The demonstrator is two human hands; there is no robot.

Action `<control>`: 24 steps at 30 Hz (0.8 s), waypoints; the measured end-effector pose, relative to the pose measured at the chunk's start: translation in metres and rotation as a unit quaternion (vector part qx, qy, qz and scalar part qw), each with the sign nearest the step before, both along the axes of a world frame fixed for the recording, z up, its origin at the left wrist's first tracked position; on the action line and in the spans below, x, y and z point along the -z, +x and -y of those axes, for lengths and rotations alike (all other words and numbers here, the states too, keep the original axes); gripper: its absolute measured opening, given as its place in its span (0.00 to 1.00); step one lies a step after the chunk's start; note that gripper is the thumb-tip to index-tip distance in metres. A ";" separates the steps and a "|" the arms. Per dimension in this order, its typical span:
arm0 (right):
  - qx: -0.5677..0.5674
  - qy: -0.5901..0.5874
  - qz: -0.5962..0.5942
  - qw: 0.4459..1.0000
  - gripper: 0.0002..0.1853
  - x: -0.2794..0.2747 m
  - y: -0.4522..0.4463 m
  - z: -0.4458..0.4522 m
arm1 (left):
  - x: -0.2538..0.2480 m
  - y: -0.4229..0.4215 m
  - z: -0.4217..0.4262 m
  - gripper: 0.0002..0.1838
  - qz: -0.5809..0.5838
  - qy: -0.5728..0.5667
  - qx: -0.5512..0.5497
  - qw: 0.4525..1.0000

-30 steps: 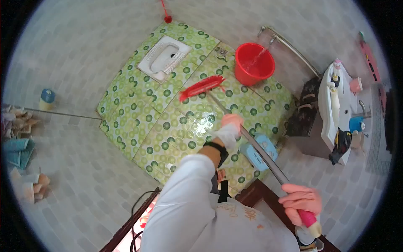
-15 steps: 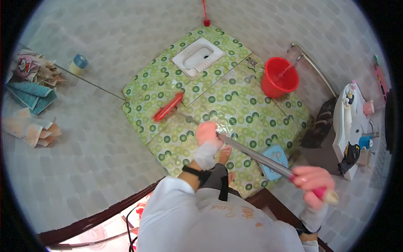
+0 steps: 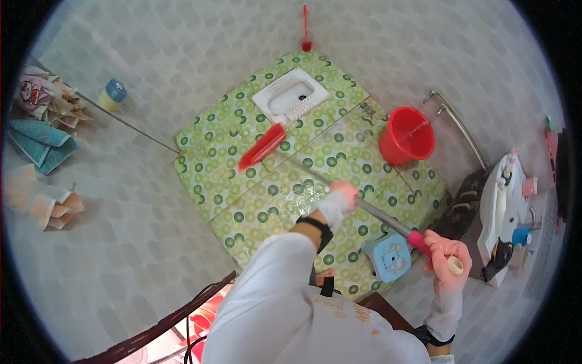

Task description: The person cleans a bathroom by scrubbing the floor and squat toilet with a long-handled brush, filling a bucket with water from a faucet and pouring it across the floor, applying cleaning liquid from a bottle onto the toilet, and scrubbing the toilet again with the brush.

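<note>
A broom with a red head (image 3: 262, 147) and a grey metal handle (image 3: 388, 219) slants across the green-patterned floor. My left hand (image 3: 344, 195) is closed around the middle of the handle. Near its top end, at the pink grip, my right hand (image 3: 447, 258) is wrapped around it, and the pale end cap shows past the fingers. The broom head is on the tiles just below the white squat toilet (image 3: 306, 109). Wet, shiny floor lies beside my left hand.
Water runs from a tap into a red bucket (image 3: 394, 145). A blue stool (image 3: 388, 258) stands by my right arm. At the right is a washbasin (image 3: 492, 209) with bottles and cups. Towels (image 3: 42, 145) hang at the left; a red brush (image 3: 306, 45) hangs on the far wall.
The broom head has moved right and closer to the squat toilet. My left hand has shifted right, and my right hand slightly left and up. The view has tilted a little.
</note>
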State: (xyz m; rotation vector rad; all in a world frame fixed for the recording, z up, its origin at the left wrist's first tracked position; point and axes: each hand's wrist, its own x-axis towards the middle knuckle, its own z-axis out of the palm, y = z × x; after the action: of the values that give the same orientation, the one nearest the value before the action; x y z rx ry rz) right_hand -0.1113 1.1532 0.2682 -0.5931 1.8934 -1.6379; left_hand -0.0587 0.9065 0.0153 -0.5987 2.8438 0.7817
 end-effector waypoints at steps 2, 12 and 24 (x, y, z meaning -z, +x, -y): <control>-0.005 -0.034 -0.169 0.985 0.02 0.005 0.005 0.026 | 0.005 -0.035 0.034 0.08 0.031 -0.028 0.072 0.996; -0.110 -0.079 -0.099 0.986 0.03 0.017 -0.021 0.139 | 0.011 -0.010 0.143 0.08 0.032 -0.041 0.094 0.994; -0.062 -0.094 -0.069 0.991 0.06 -0.024 -0.060 0.197 | -0.028 -0.045 0.185 0.07 -0.018 0.022 0.055 0.998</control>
State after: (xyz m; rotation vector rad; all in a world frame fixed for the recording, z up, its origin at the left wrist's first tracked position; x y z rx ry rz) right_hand -0.1713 0.9557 0.2922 -0.9038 1.7691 -1.7447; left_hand -0.1036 0.7211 0.0429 -0.4215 2.8559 0.8410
